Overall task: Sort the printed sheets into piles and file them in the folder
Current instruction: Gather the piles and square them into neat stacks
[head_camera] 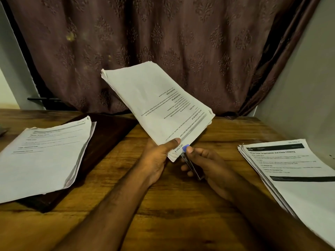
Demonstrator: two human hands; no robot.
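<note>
A thick stack of printed sheets (pixel 154 104) is lifted above the wooden table, tilted away, its text upside down to me. My left hand (pixel 155 158) grips its near corner, thumb on top by a handwritten "SECTION" note. My right hand (pixel 201 165) holds a small stapler (pixel 192 165) with a blue tip at that same corner, thumb pressing on the blue end. A second pile of sheets (pixel 41 158) lies at the left, partly on a dark brown folder (pixel 108 134). A third pile (pixel 297 178) lies at the right.
The wooden table (pixel 163 205) spans the view. A patterned brown curtain (pixel 163 42) hangs just behind it, and a pale wall (pixel 308 87) closes the right side. The right pile hangs near the table's right edge.
</note>
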